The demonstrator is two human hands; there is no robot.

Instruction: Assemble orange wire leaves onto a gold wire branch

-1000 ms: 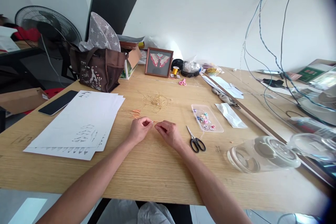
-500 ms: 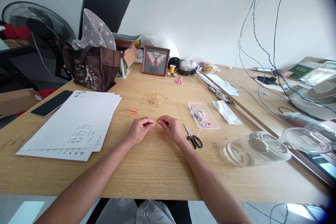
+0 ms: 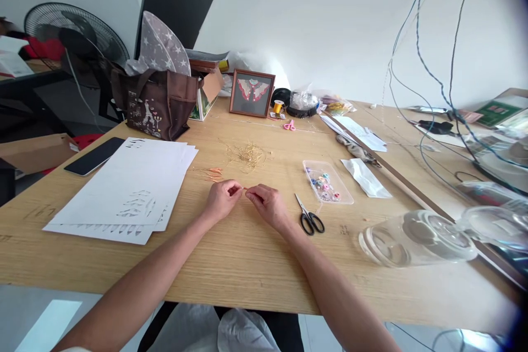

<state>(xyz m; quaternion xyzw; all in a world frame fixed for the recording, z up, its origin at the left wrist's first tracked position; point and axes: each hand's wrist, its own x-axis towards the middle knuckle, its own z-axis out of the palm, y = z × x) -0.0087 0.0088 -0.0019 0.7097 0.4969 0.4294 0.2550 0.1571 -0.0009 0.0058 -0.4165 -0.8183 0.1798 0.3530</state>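
Note:
My left hand (image 3: 225, 198) and my right hand (image 3: 268, 203) meet over the middle of the table, each closed in a pinch, fingertips almost touching. Between them a tiny bit of a thin orange piece (image 3: 245, 189) shows; the fingers hide most of it. Similar slim orange pieces (image 3: 215, 172) with fine wire ends lie just beyond my left hand. Farther back is a loose tangle of gold wire (image 3: 250, 155). Black-handled scissors (image 3: 307, 217) rest to the right of my right hand, slightly spread. Beside them sits a clear plastic tray (image 3: 344, 193) of coloured spools or beads.
Printed paper sheets (image 3: 103, 192) and a dark tablet (image 3: 94, 157) lie left. A brown bag (image 3: 160, 102), a framed collar-shaped piece (image 3: 252, 93), a yellow thread spool (image 3: 278, 106) and pink scissors (image 3: 289, 125) stand behind. A clear jar (image 3: 416, 239) lies right, near a white packet (image 3: 365, 177).
The view has turned slightly left, so things appear farther right. My fingertips are a little closer together, and less of the orange piece shows between them.

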